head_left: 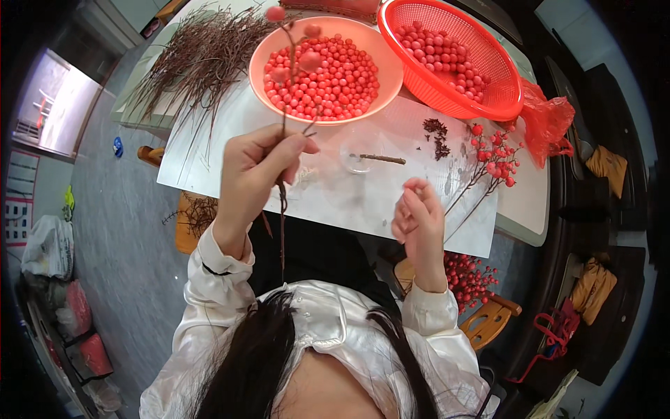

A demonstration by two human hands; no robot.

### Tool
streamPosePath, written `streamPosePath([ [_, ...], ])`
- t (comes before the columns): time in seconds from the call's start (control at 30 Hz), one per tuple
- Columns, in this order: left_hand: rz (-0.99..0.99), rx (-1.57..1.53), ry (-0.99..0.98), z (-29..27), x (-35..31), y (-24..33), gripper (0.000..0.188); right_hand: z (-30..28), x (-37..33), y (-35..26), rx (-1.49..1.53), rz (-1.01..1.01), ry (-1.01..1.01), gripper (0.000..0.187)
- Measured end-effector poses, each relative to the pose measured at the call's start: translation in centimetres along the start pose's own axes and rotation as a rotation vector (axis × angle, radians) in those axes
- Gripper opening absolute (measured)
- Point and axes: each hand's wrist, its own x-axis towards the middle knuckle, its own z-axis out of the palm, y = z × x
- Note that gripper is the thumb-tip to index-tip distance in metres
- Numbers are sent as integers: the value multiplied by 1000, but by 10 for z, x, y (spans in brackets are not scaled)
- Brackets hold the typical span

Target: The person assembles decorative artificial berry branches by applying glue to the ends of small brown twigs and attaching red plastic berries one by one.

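Note:
My left hand (259,164) is closed around the brown stem of a twig (283,230), holding it upright above the table's near edge. Several red berries (309,61) sit on the twig's upper branches, in front of a pale bowl (257,98) full of loose red berries (321,80). To the right, my right hand (420,220) hovers over the near edge with its fingers curled in; whether anything small is between them is hidden. A small clear dish (352,165) with a short brown stick (382,160) across it lies between and beyond my hands.
Bare brown twigs (202,59) are heaped at the back left. A red basket (447,94) of berries stands at the back right, beside a red plastic bag (548,119). Finished-looking berry sprigs (497,157) and dark scraps (437,137) lie on the white board (230,167). More berry branches (471,279) are below the table.

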Motion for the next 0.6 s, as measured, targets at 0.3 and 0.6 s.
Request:
streamPosePath([
  [0.3, -7, 54, -123, 24, 12, -31, 22, 16, 47, 0, -1017, -667, 116, 22],
  [0.6, 3, 135, -109, 37, 19, -52, 22, 15, 28, -8, -936, -717, 129, 22],
])
